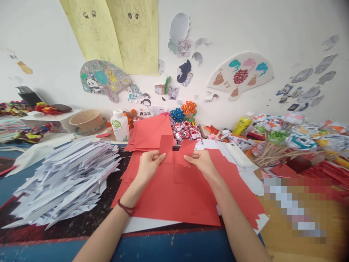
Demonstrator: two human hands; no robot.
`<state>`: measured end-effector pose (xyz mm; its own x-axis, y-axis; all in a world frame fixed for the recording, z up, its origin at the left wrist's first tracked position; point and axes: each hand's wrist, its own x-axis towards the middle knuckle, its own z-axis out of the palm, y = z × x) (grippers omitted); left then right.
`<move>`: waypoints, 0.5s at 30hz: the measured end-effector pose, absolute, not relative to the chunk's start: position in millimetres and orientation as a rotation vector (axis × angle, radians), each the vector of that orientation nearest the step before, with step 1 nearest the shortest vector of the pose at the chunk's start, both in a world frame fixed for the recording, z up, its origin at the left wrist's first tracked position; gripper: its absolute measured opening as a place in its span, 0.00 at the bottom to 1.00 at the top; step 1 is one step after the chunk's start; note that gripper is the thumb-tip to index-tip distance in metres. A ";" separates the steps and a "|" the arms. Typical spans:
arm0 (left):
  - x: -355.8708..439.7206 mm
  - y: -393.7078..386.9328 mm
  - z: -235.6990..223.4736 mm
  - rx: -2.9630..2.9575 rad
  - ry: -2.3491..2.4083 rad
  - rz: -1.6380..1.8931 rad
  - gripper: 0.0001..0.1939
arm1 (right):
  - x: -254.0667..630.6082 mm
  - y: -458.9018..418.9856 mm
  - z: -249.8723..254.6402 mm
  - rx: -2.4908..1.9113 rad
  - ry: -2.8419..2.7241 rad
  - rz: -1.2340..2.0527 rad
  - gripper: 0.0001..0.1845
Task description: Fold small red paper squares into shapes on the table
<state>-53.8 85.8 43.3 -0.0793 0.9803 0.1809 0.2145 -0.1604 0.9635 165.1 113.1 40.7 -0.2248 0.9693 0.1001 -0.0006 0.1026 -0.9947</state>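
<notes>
Partly, mosaic squares hide whatever lies over the tan surface at right, and both forearms run off the bottom edge. Above the wide red sheets, the left hand pinches one upright red strip and the right hand pinches a tilted red piece, a narrow gap between their tops; white strips crowd the left side, while the white bottle reads "100%", its smaller print illegible.
</notes>
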 end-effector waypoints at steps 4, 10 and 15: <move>-52.5 83.5 49.3 1.442 1.321 1.356 0.17 | 167.0 112.5 43.8 -1.016 -1.407 1.295 0.19; -41.3 81.5 44.2 1.658 1.436 1.221 0.17 | 146.6 100.5 47.2 -0.897 -1.523 1.448 0.22; -43.6 86.4 36.0 1.893 1.784 1.094 0.23 | 136.8 96.5 46.3 -0.909 -1.614 1.344 0.25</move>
<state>-43.6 86.4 36.0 -0.0722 0.9485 0.3084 0.7049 -0.1703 0.6886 136.8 96.5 46.3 -0.3964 0.9067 0.1444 0.0221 0.1666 -0.9858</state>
